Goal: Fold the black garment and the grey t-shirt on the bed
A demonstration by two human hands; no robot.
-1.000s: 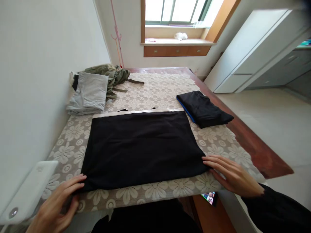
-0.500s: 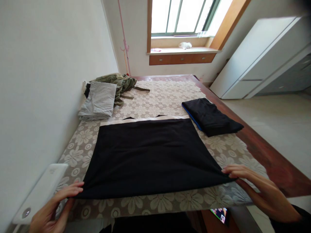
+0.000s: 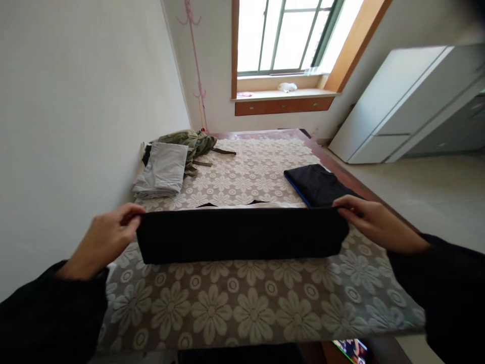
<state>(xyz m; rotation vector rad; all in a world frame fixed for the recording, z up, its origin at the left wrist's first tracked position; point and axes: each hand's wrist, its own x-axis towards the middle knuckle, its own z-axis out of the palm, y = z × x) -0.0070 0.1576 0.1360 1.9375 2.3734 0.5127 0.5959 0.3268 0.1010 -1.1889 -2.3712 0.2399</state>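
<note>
A black garment (image 3: 242, 236) is stretched taut between my hands, its near edge lifted above the table. I cannot tell which kind of garment it is. My left hand (image 3: 113, 235) pinches one upper corner, and my right hand (image 3: 369, 217) pinches the opposite corner. Behind the raised edge, a strip of white band and two small black points show; the rest of the far part is hidden. Just beyond my right hand lies a folded dark garment (image 3: 320, 183) with a blue edge beneath it.
A patterned floral tablecloth (image 3: 252, 313) covers the table. Folded grey clothes (image 3: 164, 169) and an olive-green backpack (image 3: 191, 144) lie at the far left by the wall. Below the near edge, a lit phone screen (image 3: 350, 350) shows. A pink coat stand (image 3: 197, 65) stands in the corner.
Both hands have raised the garment's near edge and carried it away from me, folding it toward the white band. More tablecloth now shows in front.
</note>
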